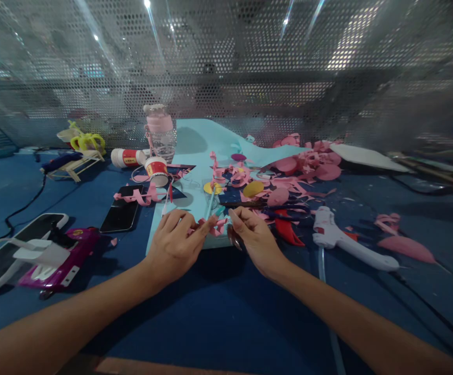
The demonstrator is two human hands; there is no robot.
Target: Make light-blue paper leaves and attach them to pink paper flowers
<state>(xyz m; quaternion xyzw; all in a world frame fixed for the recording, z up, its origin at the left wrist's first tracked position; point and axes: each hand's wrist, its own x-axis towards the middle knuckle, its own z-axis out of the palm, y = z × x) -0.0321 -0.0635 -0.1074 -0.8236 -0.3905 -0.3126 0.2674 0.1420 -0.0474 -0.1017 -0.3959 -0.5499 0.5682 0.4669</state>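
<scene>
Now, head view: left hand [173, 245] pinches a pink strip [210, 225] at the edge of the blue sheet [195, 151], and right hand [253, 237] pinches its other end; looks like curling paper. Next calls for steady fingers. Count: two phones [121, 214], one glue gun [343, 240], one bottle [160, 133].

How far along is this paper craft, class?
Done: pink circles and curled strips lie cut beside the light blue sheet. In hand: the left hand and right hand pinch a pink strip. Left: loose scraps lie unassembled; the glue gun lies untouched.
</scene>
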